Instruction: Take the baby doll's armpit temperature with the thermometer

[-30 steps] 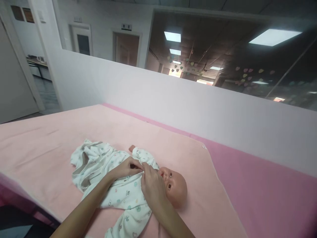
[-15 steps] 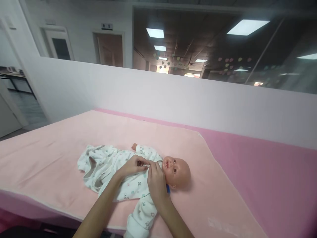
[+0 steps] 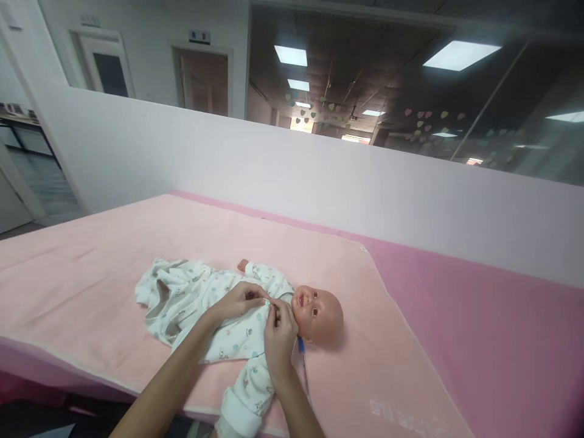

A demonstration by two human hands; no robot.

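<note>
Doll (image 3: 322, 316): on its back on the mat (image 3: 365, 359), head towards the right of my view, body within the suit (image 3: 235, 347)
Left hand (image 3: 241, 300): I see thumb and finger pinching the suit's front, just below the doll's chin
Right hand (image 3: 280, 334): tips pinching the same spot, meeting the left's; whatever fastener may sit between them is too small for me to tell
Suit front: if the two edges meet out of line, I'd expect a crooked closure, with cloth bunching at the neck
Pull: tugging one edge harder than the other could roll the doll or drag it along the mat
Near sleeve (image 3: 249, 392): reaches down to the mat's near edge, beside the right forearm, so a careless arm might catch it
Blue bit (image 3: 301, 345): by the neck, could get trapped in the collar if that shifts
</note>
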